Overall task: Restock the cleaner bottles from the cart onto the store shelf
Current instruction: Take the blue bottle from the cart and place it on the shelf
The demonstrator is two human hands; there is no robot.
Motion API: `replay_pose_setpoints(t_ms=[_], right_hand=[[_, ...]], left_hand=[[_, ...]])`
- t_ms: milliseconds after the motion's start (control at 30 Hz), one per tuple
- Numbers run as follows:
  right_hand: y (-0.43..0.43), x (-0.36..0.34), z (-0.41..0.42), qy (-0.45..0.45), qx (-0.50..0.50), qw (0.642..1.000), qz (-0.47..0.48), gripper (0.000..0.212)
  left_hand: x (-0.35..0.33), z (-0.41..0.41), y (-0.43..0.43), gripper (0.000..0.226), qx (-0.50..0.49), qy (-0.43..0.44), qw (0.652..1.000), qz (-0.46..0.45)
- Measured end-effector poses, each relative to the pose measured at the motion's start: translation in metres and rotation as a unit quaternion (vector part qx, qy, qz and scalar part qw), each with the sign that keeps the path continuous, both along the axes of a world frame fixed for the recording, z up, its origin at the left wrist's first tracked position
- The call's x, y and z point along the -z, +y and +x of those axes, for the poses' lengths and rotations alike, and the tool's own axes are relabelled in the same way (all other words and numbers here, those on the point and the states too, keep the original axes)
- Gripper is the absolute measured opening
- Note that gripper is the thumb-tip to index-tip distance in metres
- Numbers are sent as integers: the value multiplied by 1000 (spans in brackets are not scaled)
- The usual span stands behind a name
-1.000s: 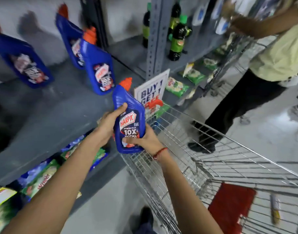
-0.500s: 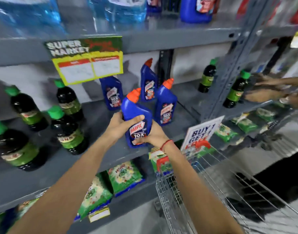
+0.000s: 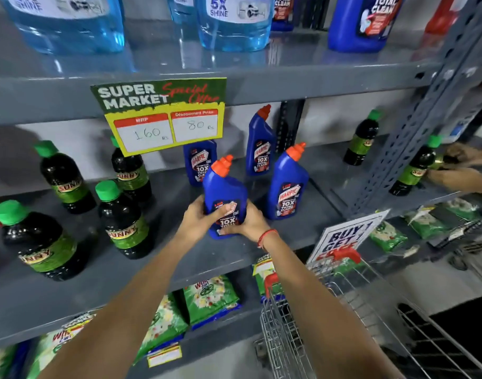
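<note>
Now lower, bottle [image 3: 225, 192] on shelf [image 3: 179, 258].

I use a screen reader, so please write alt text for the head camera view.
Both hands, left hand and right hand, hold a blue cleaner bottle upright at the grey shelf, beside three matching bottles. Dark green-capped bottles stand left; a wire cart sits lower right.

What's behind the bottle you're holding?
Behind the held bottle stand three more blue bottles: one under the price sign, one at the back, one right. The shelf directly behind it is hidden.
</note>
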State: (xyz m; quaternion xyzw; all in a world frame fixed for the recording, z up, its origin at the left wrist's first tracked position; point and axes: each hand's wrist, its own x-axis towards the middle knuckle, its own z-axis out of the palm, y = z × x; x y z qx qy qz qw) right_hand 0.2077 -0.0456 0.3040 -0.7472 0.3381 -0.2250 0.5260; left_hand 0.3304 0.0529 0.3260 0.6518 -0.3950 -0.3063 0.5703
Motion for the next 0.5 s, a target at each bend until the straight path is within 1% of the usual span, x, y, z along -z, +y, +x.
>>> replay_pose_setpoints(t_ms=[67,100,133,167,200,267,300,333,367,400,500], right_hand=[[1,7,-1,17,16,999,-23,77],[4,12,-5,30,20,999,-39,80],[7,19,-11,33,31,998,-51,80],[9,28,-19,20,51,997,-57,76],[11,37,-30,1,87,994,-62,70],[13,50,-53,-41,189,978,-72,54],[11,53,-63,-61,241,966,-69,48],[7,54,-72,-76,286,953,-60,47],[1,53,-79,-85,321,942,-53,51],[-6,50,-82,-81,341,935,-47,60],[-26,40,-77,-27,334,942,-31,101]], left_hand=[[21,-1,13,29,-17,0,1000,25],[34,-3,21,32,-28,-21,999,40],[45,-4,28,39,-38,-63,996,54],[54,-5,33,49,-43,-106,991,63],[59,-7,35,58,-48,-130,988,61],[61,-10,30,72,-50,-124,990,49],[60,-12,25,76,-50,-117,991,50],[58,-12,20,77,-52,-113,991,58],[58,-12,16,75,-54,-114,990,70],[59,-12,12,71,-56,-117,988,82],[58,-4,5,59,-50,-121,987,97]])
